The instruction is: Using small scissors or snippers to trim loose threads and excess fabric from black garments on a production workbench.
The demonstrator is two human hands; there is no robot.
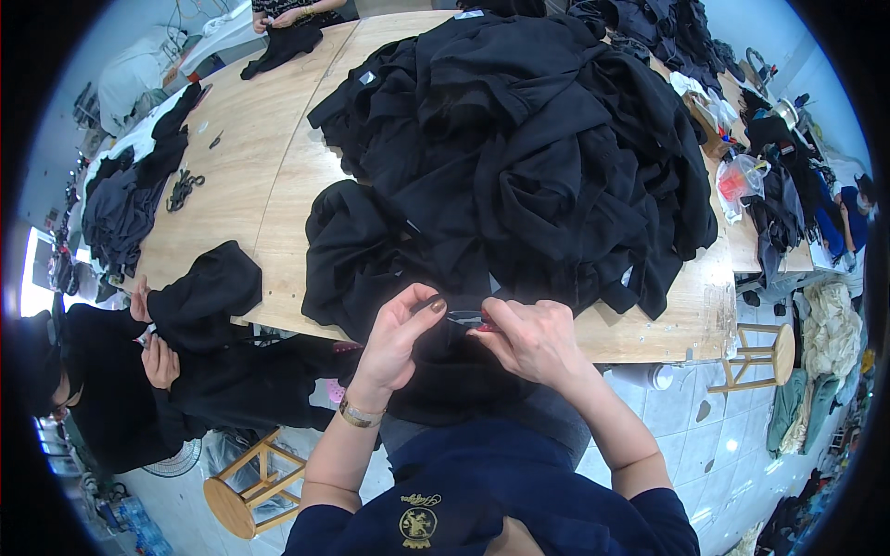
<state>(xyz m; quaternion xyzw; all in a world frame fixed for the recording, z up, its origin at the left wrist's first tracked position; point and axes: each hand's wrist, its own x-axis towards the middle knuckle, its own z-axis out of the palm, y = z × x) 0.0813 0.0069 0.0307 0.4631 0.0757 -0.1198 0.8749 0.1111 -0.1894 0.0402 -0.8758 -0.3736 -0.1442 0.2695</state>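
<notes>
Close to my body at the table's near edge, my left hand (400, 335) pinches the edge of a black garment (454, 371) between thumb and fingers. My right hand (535, 339) is closed round a small pair of thread snips (466, 319) with silver blades and a red handle, partly hidden by the fingers. The blades point left toward the pinched cloth, near my left thumb. The garment hangs down over my lap. Just beyond my hands lies a big heap of black garments (547, 157), some with small white labels.
The wooden table (250, 139) carries black scissors (184, 189) on its left part. At left a person (102, 389) handles black cloth; another person's hands (278, 18) hold black cloth at the far side. Wooden stools (243, 496) stand on the left and right.
</notes>
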